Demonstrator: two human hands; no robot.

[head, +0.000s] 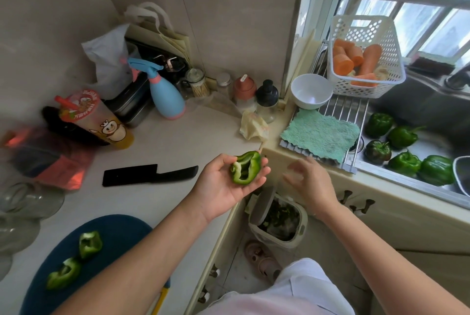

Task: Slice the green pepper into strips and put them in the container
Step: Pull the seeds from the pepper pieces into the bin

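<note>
Pale kitchen surface [157,142] wraps a tiled corner beside a sink and a window; a black knife [150,175] lies flat on it, its handle pointing right, well apart from both hands; nearer the person a dark blue cutting board [114,233] carries two cut green chunks [90,243].

The left hand [221,187] is palm up at the surface's edge; its fingers [263,171] curl loosely under a pepper piece [245,171] and cradle it, the thumb at its left side. The piece lies hollow side up toward the camera; its long axis runs away from the person and slightly right, one end out past the fingertips. The right hand [311,182] hangs just beside it to the right, fingers spread and holding nothing, blurred; both hands are above an open floor bin [277,220] of green scraps.

Likely step: cleaning out the inside over the bin. The right hand is nearer the hollow; slicing then means carrying the piece back left to the board. Which vessel is the container I cannot tell; a white bowl [311,91] stands by the sink.
</note>
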